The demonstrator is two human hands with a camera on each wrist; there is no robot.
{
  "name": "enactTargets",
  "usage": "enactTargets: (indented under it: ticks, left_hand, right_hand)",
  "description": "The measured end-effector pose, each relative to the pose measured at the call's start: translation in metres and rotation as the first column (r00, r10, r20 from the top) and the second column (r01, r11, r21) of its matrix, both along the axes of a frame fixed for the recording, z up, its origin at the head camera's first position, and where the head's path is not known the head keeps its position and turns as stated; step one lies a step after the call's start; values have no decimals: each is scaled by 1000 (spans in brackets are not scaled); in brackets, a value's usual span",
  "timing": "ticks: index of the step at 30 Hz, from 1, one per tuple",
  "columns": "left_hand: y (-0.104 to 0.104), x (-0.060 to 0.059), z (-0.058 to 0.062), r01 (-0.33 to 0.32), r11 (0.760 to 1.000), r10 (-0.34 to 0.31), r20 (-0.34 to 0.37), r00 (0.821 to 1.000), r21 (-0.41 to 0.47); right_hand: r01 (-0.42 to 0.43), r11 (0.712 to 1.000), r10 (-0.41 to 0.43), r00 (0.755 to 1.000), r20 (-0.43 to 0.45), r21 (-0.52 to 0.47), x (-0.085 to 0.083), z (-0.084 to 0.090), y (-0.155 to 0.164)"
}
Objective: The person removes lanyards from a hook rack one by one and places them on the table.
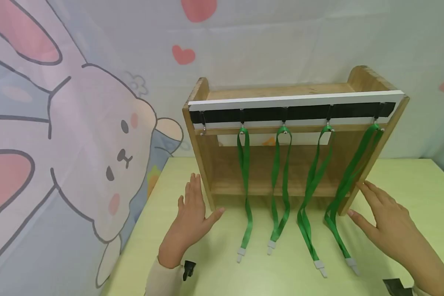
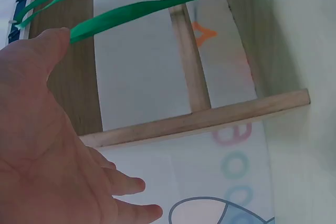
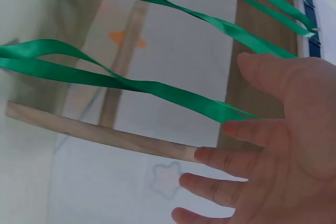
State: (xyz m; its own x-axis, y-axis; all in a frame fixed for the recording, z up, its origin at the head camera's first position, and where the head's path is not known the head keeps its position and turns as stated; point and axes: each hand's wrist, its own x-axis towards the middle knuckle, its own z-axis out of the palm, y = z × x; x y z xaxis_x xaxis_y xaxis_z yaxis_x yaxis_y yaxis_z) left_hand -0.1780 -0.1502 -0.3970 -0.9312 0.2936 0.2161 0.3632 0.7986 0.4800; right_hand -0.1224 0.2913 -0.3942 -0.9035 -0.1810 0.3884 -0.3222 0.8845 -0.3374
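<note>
A small wooden shelf (image 1: 281, 164) stands on the table with a white and black strip (image 1: 296, 111) across its upper front. Metal hooks hang from that strip, and several green lanyards (image 1: 281, 185) dangle from them, their pale clips at the lower ends. The leftmost hook (image 1: 202, 130) carries nothing. My left hand (image 1: 188, 222) is beside the shelf's left side panel, fingers straight and thumb apart, holding nothing. On the other side, my right hand (image 1: 388, 222) has its fingers extended at the right side panel (image 3: 105, 135), near the rightmost lanyard (image 3: 173, 95).
The shelf rests on a pale yellow-green table (image 1: 133, 271). Behind it hangs a cloth backdrop (image 1: 107, 123) with a cartoon rabbit and hearts. Black straps (image 1: 188, 270) show at both wrists.
</note>
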Motion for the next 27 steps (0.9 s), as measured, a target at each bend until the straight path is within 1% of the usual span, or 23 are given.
enactTargets:
  ticks: [4,6,8,11,15,18,20,24,27]
  left_hand:
    - [-6,-8,9,1,999,-1,-4,1000,53]
    - [-8,-13,14,4,996,-4,0,1000,85]
    - [-10,-19,17,3,993,-4,4,1000,117]
    - [-12,-26,22,-15,988,11,28,1000,156]
    - [-15,-36,28,-38,982,30,45,999,187]
    - [-15,-43,31,-31,979,24,38,999,204]
    - [-14,-47,32,-20,976,15,23,1000,216]
    - [-10,-57,30,2,968,2,-17,1000,251]
    - [-4,-66,27,29,957,-14,-52,999,290]
  right_hand:
    - [6,1000,-6,1000,3,-29,-3,13,0]
    - [29,999,-27,999,29,-45,-4,19,0]
    - [43,998,-42,999,19,-52,-4,25,0]
    - [54,997,-56,997,-54,-50,-5,33,0]
    - [53,996,-65,983,-170,-75,-10,43,-2]
    - [37,992,-67,967,-247,-123,-15,48,-5]
    - [26,986,-75,951,-299,-164,-18,52,-8]
    - [19,964,-128,908,-400,-264,-27,59,-12]
    - [16,944,-173,875,-453,-330,-33,64,-14]
